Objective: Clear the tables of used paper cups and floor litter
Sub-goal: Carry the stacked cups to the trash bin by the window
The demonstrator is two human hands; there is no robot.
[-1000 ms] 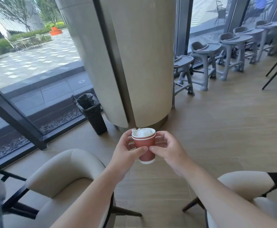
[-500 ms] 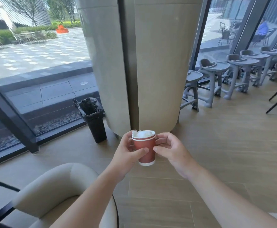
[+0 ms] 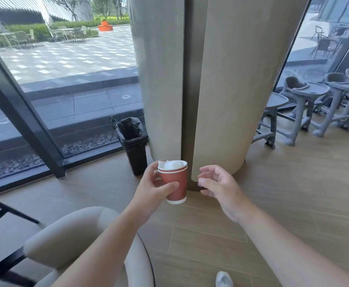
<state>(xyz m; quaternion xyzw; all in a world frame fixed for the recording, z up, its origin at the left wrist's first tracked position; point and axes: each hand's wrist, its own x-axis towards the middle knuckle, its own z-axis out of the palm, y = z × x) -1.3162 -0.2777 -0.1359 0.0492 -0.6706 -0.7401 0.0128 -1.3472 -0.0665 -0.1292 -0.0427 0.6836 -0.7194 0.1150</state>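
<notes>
Head view: at the centre of the frame the left hand (image 3: 155, 189) grips the stacked red paper cups (image 3: 174, 183), stuffed with crumpled white paper, while the right hand (image 3: 217, 183) hangs just beside them with loosely curled fingers, holding nothing. With only one hand on the stack, I judge that the wad could spill out or the inner cup slip loose if it tilts on the way to the black lined bin (image 3: 133, 141), which stands above and left of the cups beside the wide pillar (image 3: 221, 90). A cream armchair (image 3: 76, 235) fills the lower left, grey high chairs (image 3: 306, 104) line the right edge, and the floor between hand and bin looks unobstructed.
</notes>
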